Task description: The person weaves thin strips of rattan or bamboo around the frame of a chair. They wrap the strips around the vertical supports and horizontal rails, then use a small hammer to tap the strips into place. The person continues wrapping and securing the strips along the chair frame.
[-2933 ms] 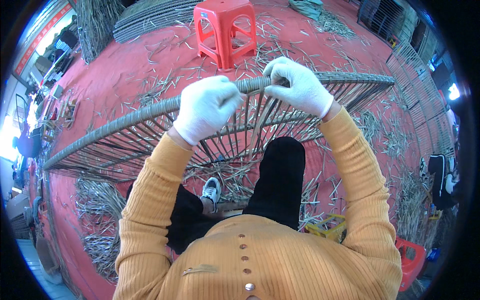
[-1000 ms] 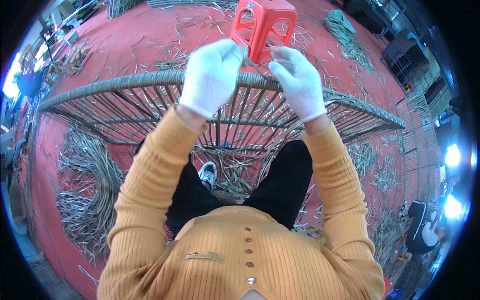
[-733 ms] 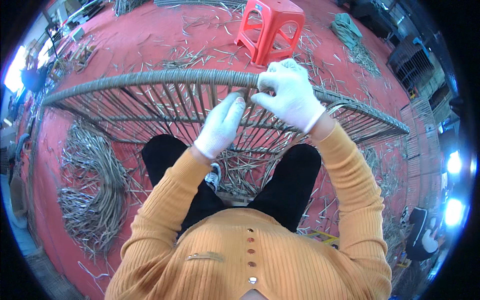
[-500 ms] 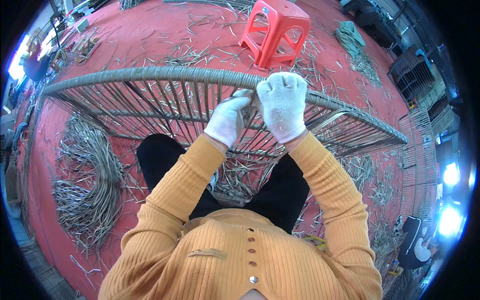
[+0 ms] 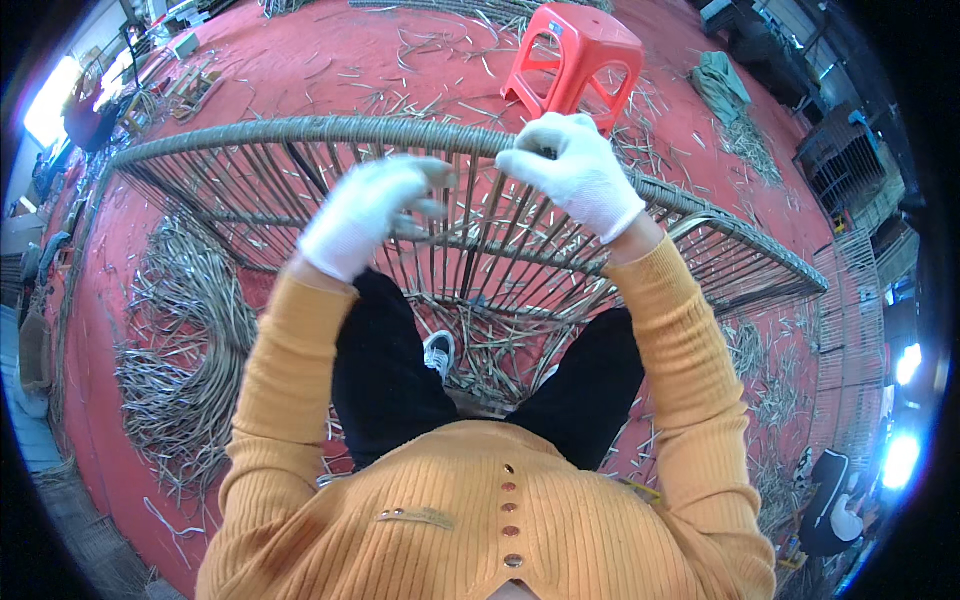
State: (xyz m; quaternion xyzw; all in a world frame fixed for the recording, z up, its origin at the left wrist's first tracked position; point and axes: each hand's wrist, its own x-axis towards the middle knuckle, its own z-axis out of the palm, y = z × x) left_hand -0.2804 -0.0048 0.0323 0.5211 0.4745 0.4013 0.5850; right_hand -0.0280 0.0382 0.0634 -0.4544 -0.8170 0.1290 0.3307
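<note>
Red floor [image 5: 300,60] strewn with cane offcuts, a red plastic stool [image 5: 580,60] beyond; across my knees stands the woven cane frame [image 5: 300,190], its wrapped top rail [image 5: 300,128] running left to right as the long axis, upright ribs dropping from it. Frame looks light but stiff and springy, so best gripped on the wrapped rail, not on the thin ribs. My right hand [image 5: 575,170], gloved white, is closed on the rail; my left hand [image 5: 365,210], also gloved, pinches a thin cane strand [image 5: 445,235] just below it, pliable and likely to kink.
</note>
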